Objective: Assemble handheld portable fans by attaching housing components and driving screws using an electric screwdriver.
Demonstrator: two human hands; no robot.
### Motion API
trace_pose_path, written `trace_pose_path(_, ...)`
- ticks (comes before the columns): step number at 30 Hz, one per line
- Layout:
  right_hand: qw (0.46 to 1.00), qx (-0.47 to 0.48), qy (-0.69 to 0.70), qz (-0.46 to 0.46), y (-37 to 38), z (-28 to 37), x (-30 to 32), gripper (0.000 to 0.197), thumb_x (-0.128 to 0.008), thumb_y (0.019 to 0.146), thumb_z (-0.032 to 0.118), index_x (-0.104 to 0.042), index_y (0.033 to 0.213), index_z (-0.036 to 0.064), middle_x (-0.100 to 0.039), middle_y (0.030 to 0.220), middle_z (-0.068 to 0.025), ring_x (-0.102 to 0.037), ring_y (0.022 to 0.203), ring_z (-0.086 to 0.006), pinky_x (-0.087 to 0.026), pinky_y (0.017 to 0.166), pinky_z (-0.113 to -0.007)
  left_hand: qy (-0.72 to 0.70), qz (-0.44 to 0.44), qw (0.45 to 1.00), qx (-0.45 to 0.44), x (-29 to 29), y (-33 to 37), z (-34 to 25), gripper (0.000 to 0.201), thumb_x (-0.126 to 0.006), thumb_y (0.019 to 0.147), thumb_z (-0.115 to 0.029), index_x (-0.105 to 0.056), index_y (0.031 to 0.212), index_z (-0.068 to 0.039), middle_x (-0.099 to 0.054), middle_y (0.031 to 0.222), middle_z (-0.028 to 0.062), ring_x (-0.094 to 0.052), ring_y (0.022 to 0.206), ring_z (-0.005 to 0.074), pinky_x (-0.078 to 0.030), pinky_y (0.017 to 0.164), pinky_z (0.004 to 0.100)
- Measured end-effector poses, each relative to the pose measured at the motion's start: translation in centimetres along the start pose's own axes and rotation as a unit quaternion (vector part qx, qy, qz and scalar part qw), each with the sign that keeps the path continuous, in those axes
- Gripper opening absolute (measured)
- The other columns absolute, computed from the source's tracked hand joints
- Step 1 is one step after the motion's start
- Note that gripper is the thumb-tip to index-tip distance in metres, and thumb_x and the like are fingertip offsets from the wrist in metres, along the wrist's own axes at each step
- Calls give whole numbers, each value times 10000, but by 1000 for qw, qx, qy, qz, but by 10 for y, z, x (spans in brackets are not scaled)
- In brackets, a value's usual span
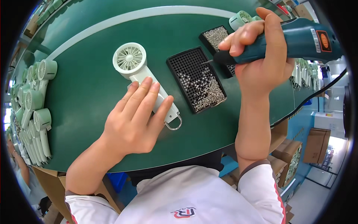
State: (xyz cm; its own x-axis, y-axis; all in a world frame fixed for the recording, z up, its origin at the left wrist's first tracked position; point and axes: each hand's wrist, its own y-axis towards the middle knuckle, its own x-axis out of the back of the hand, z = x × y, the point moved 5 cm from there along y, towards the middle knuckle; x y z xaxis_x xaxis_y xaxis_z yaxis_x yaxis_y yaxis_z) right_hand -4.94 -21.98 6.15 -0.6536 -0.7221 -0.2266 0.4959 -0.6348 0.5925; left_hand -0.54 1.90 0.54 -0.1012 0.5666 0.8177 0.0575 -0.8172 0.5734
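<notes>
Your left hand (136, 119) lies flat on the handle of a small white fan (143, 76), fingers straight and close together, pressing it down on the green worktop (85, 93). The fan sits near the middle of the worktop, with its round head at 11 o'clock from your hand and a metal ring (173, 123) at the handle's end, at 3 o'clock. Your right hand (261, 56) has its fingers wrapped tight around a teal electric screwdriver (294, 39). Its tip points at the black screw tray (196, 79), just at 3 o'clock from the fan. The fan looks light, hard and smooth, so it may slide. Hold it by the handle, not the thin ribs. More fans (35, 108) lie at 9 o'clock.
</notes>
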Motion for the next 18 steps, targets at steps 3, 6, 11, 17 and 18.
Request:
trace_pose_path(3, 993, -31, 83, 82, -4, -5, -3, 350, -518, 1055, 236, -633, 1187, -67, -585, 715, -83, -563, 528, -208, -508, 506, -399, -1, -2, 1000, 4, 4, 0, 1, 236, -743, 802, -108, -791, 1010, -7, -732, 1057, 240, -743, 1051, 402, -638, 894, 515)
trace_pose_path(6, 990, -42, 99, 90, -6, 3, -14, 329, -533, 1039, 222, -644, 1152, -66, -579, 693, -82, -542, 493, -203, -496, 489, -388, -4, -16, 1000, 14, 0, 0, -1, 196, -756, 786, -79, -795, 961, 0, -733, 1033, 231, -746, 1035, 396, -648, 873, 507)
trace_pose_path(11, 981, -162, 14, -107, -16, 4, -29, 203, -587, 1015, 155, -619, 997, -45, -527, 569, -79, -487, 388, -195, -474, 414, -364, -26, -4, 999, 20, 0, -2, 6, 229, -759, 761, -57, -800, 981, -4, -733, 1029, 224, -748, 1025, 398, -653, 865, 506)
trace_pose_path(17, 951, -105, 287, 52, 0, -27, -37, 221, -604, 1007, 171, -612, 1000, -50, -529, 572, -86, -487, 388, -196, -472, 406, -363, -28, -14, 999, 18, 0, -2, 7, 254, -753, 750, -48, -800, 995, -4, -730, 1033, 222, -747, 1023, 395, -657, 864, 499)
trace_pose_path(18, 932, -93, 340, 85, 3, -34, -38, 225, -608, 1006, 174, -611, 1001, -51, -529, 572, -88, -487, 388, -196, -471, 405, -363, -27, -15, 999, 20, 0, -2, 7, 254, -753, 750, -48, -800, 995, -4, -730, 1033, 222, -747, 1023, 395, -657, 864, 499)
